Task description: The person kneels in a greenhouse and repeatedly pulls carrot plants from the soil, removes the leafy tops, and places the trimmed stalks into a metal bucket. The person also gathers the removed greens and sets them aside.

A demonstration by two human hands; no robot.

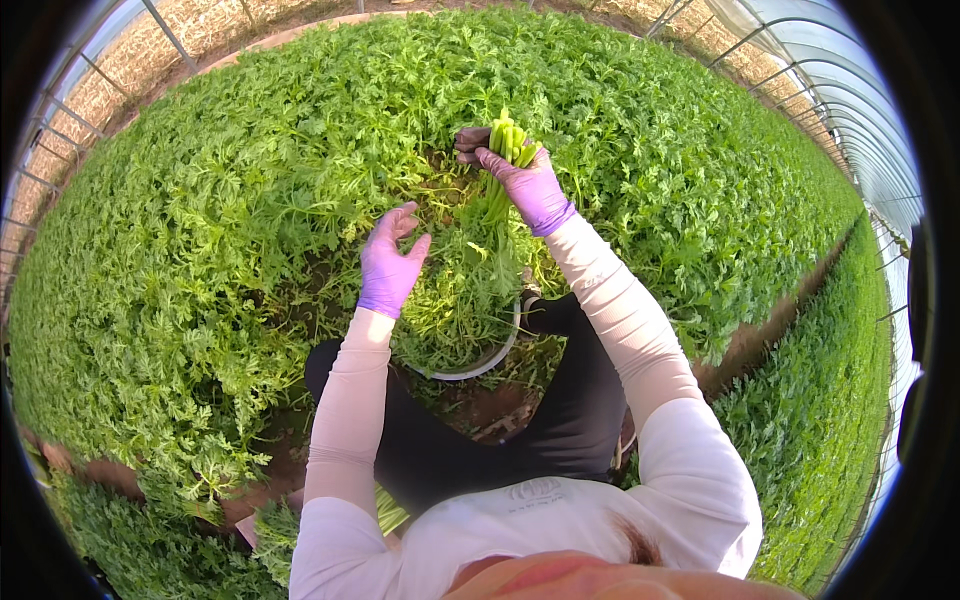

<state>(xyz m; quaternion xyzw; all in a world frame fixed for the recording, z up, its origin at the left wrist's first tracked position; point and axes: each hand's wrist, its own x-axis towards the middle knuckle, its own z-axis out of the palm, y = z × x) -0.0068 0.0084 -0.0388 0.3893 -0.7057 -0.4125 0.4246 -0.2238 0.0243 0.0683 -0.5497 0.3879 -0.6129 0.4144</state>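
My right hand (517, 169), in a purple glove with soiled fingers, grips a bunch of leafy greens by its pale green stems (510, 139). The cut stem ends point up and the leaves (491, 240) hang down over a round tub. My left hand (394, 251), also gloved in purple, is raised to the left of the bunch with thumb and fingers apart and nothing held. Beneath both hands, between my knees, the tub's pale rim (480, 367) shows around loose greens and trimmings (450, 322).
Dense leafy plants (187, 225) surround me on both sides and ahead. A soil furrow (757, 341) runs off to the right. Cut stems (390, 511) lie by my left hip. Metal greenhouse hoops (765, 26) and plastic film stand at the edges.
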